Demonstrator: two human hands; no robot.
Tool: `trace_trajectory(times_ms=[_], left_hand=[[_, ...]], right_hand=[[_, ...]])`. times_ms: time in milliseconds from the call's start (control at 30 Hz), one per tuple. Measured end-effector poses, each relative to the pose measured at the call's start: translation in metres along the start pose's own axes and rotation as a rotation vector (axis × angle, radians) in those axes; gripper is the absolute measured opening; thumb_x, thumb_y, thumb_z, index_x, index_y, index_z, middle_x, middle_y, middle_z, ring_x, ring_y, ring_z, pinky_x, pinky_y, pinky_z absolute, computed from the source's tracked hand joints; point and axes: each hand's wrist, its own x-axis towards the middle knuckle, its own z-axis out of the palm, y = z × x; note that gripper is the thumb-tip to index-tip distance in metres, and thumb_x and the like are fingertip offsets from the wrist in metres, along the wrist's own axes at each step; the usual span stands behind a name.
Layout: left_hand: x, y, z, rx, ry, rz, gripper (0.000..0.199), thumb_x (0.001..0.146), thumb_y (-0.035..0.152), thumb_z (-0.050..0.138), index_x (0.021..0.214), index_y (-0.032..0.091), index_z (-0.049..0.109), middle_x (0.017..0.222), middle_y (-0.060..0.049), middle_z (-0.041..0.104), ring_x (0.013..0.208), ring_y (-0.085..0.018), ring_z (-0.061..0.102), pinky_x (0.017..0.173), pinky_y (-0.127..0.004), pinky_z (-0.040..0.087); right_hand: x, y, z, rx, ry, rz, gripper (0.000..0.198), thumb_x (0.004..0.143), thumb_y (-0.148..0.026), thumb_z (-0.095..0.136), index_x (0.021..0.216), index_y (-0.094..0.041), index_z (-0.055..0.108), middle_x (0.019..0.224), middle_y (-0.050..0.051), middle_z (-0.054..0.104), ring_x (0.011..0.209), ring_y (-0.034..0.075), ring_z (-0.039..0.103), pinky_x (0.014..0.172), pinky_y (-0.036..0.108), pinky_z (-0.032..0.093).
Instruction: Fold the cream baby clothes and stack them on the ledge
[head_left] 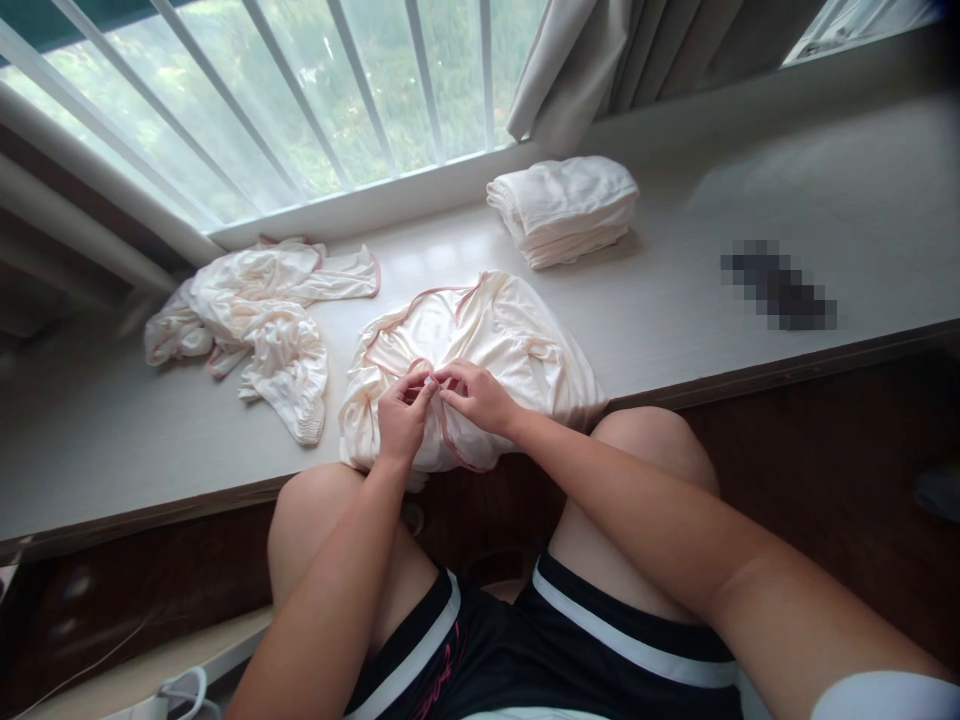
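Note:
A cream garment (pixel 517 330) with pink trim lies spread on the pale ledge (pixel 660 330) in front of me, its near edge hanging over the front. My left hand (pixel 403 412) pinches the pink-trimmed edge near the garment's middle, thumb and fingertips pressed together. Right beside it, my right hand (pixel 478 396) grips the same edge with thumb and forefinger, and the fingertips of both hands almost meet. A small whitish spot shows at the left fingertips; its kind is too small to tell.
A crumpled cream garment with pink trim (pixel 281 290) lies to the left. Toward the window stands a folded stack of cream cloth (pixel 566 205). On the right is a dark, pixelated object (pixel 780 285). Grey curtains (pixel 577 60) hang by the barred window (pixel 322 90). My knees touch the ledge area.

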Motion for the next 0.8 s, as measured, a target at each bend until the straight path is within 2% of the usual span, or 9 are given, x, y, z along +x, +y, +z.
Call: trace_trajectory(times_ms=[133,300,400,600,800], left_hand=[[0.001,0.001,-0.003,0.034,0.01,0.001,0.043,0.082,0.046,0.078,0.111,0.015,0.078,0.103,-0.012,0.077,0.085,-0.022,0.072,0.077,-0.03,0.057],[0.003,0.007,-0.006,0.079,0.003,0.038,0.036,0.086,0.042,0.074,0.11,0.016,0.08,0.119,-0.012,0.075,0.089,-0.022,0.071,0.08,-0.032,0.057],[0.004,0.01,-0.007,0.053,-0.019,0.032,0.033,0.087,0.041,0.074,0.11,0.018,0.08,0.119,-0.01,0.075,0.093,-0.023,0.071,0.081,-0.033,0.058],[0.003,0.008,-0.009,0.004,-0.011,-0.005,0.031,0.084,0.039,0.077,0.107,0.019,0.081,0.102,-0.009,0.078,0.091,-0.022,0.071,0.08,-0.031,0.057],[0.001,0.009,-0.012,0.03,-0.016,0.039,0.032,0.083,0.042,0.077,0.105,0.018,0.079,0.102,-0.009,0.076,0.082,-0.019,0.069,0.077,-0.029,0.054]], right_hand=[[0.011,0.006,0.011,0.113,0.076,0.051,0.013,0.088,-0.025,0.064,0.095,-0.016,0.071,0.092,0.003,0.067,0.083,0.015,0.062,0.078,0.027,0.05],[0.023,0.01,0.017,0.244,0.111,0.198,0.022,0.085,-0.038,0.069,0.084,-0.016,0.071,0.081,0.002,0.07,0.077,0.015,0.063,0.074,0.027,0.049],[0.027,0.01,0.018,0.244,0.129,0.252,0.026,0.084,-0.042,0.069,0.08,-0.016,0.071,0.077,0.002,0.07,0.073,0.015,0.061,0.072,0.027,0.049],[0.024,0.009,0.014,0.144,0.135,0.246,0.025,0.083,-0.042,0.07,0.082,-0.016,0.07,0.08,0.002,0.07,0.073,0.015,0.061,0.073,0.028,0.049],[0.016,0.006,0.007,0.014,0.164,0.184,0.021,0.088,-0.038,0.064,0.089,-0.018,0.069,0.083,0.002,0.069,0.076,0.016,0.061,0.075,0.029,0.049]])
